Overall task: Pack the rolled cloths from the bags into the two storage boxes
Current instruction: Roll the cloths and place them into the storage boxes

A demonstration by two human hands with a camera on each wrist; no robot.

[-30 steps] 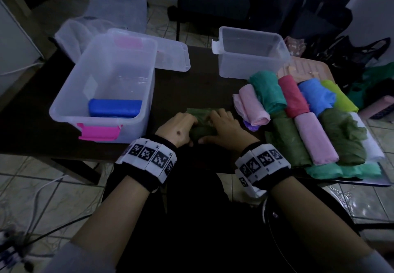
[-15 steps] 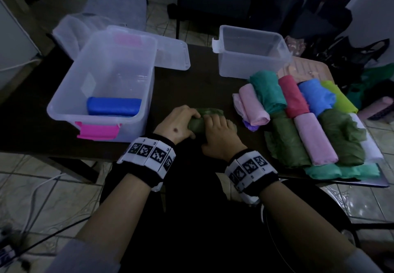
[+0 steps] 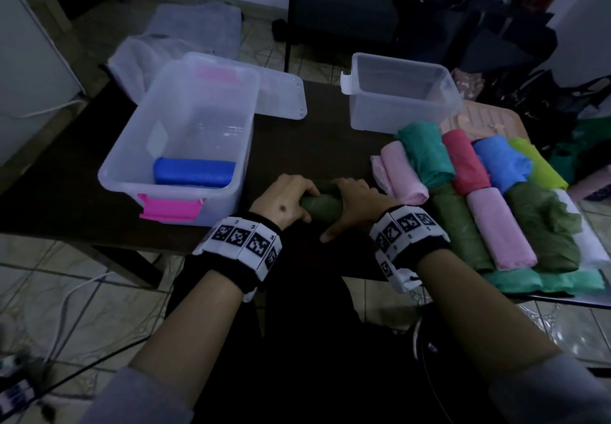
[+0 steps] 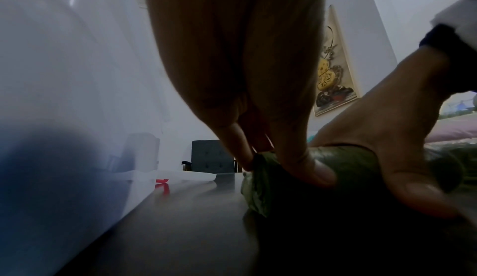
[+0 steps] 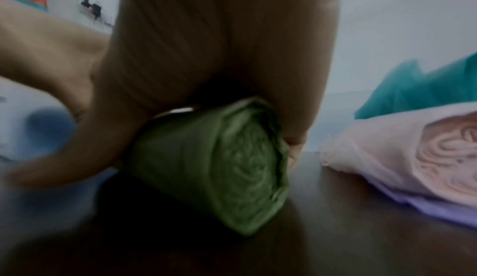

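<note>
A dark green rolled cloth (image 3: 322,207) lies on the dark table (image 3: 314,145) near its front edge. My left hand (image 3: 286,203) grips its left end and my right hand (image 3: 353,207) grips its right end, fingers curled over the top. The left wrist view shows the green roll (image 4: 260,182) under my left hand's fingers (image 4: 304,164). The right wrist view shows the spiral end of the green roll (image 5: 240,170) under my right palm. A blue rolled cloth (image 3: 194,172) lies in the big clear box with pink latches (image 3: 145,145). A smaller clear box (image 3: 400,93) stands empty at the back.
Several rolled cloths in pink, teal, red, blue, lime and green (image 3: 479,198) lie in rows on the table's right part. A clear lid (image 3: 281,96) leans behind the big box. A dark chair (image 3: 344,16) and dark bags (image 3: 496,36) stand beyond the table.
Both hands have rolled the green cloth tighter and spread apart to its two ends. More of the green roll now shows between them.
</note>
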